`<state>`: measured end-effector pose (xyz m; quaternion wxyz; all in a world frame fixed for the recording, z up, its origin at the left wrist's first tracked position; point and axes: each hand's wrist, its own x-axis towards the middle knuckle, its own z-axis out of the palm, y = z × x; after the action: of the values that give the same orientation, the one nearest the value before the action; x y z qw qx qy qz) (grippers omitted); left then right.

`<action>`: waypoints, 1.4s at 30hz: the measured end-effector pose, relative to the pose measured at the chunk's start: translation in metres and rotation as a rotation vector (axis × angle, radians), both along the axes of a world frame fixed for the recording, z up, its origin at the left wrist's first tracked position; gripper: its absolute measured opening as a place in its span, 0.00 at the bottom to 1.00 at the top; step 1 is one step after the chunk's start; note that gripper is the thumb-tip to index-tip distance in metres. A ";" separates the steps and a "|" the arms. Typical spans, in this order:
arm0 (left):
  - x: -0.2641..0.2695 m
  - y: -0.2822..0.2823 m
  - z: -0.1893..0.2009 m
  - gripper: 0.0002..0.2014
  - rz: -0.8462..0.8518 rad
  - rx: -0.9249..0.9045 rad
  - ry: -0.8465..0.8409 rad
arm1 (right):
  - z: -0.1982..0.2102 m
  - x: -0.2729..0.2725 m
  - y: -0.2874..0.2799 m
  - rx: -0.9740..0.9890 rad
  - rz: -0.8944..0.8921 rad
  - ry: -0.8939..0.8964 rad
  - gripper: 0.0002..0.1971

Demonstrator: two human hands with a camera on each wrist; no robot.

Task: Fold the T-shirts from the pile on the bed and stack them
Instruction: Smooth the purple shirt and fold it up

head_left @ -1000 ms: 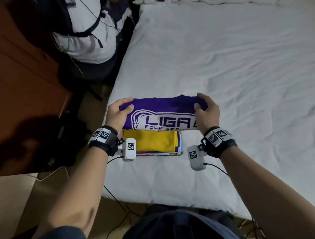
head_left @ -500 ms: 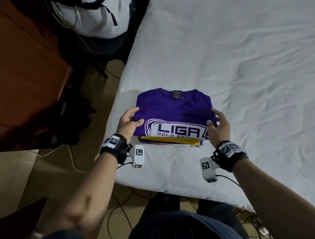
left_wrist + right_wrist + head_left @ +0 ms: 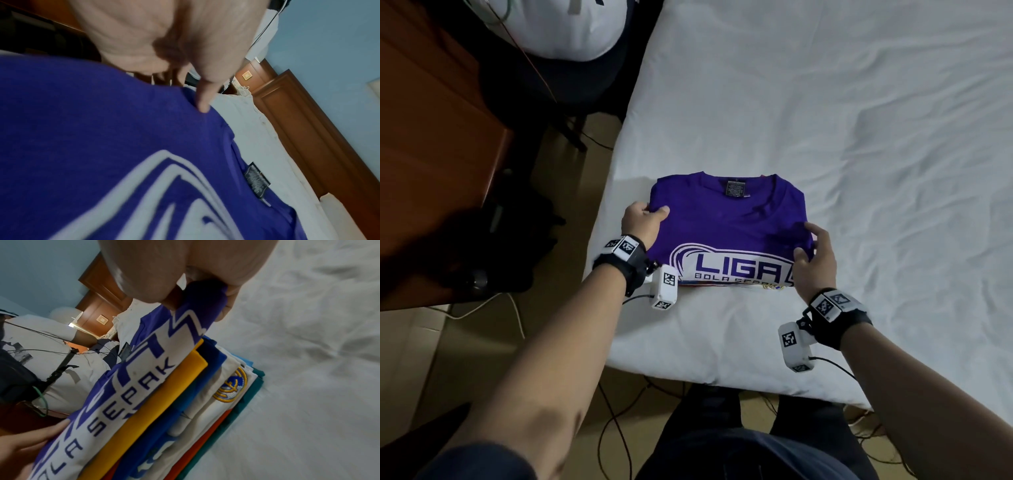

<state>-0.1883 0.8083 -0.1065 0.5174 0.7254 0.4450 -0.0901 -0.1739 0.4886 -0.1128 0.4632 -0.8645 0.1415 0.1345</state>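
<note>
The purple T-shirt [image 3: 726,219] is lying squarely on the stack [image 3: 205,399], its collar pointing far; the left hand [image 3: 642,222] is pinching its left edge; the right hand [image 3: 816,255] is gripping its right edge.

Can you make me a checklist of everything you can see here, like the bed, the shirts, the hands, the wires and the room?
Surface: bed with a wrinkled white sheet.
Job's things: folded purple shirt lies on top of the stack; yellow, blue, white, orange and teal shirts under it. No unfolded pile in view.
Clutter: nothing seen on the bed.
Hands: left hand grips the purple shirt's left edge, thumb on top; right hand pinches its right edge.
Cables: black wires on the floor by the bed, one from each wrist camera; a white cord on the floor.
Surroundings: wooden furniture on the left; a person in a white top beside the bed.
</note>
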 end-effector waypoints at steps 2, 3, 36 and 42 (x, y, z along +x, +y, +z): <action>0.010 0.000 0.001 0.10 -0.004 0.066 -0.054 | 0.001 0.003 0.001 0.007 -0.007 -0.029 0.26; 0.012 0.000 0.000 0.09 -0.013 0.089 -0.066 | -0.001 0.004 0.001 0.006 -0.005 -0.038 0.27; -0.025 -0.018 -0.058 0.41 -0.395 0.189 -0.044 | -0.047 0.045 0.016 0.067 0.313 0.100 0.37; -0.046 -0.025 -0.061 0.41 -0.290 -0.102 -0.155 | -0.065 0.026 0.008 0.168 0.335 0.127 0.44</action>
<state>-0.2346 0.7836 -0.1672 0.5679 0.7596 0.2891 -0.1302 -0.1479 0.4962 -0.1782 0.4951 -0.8240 0.0127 0.2751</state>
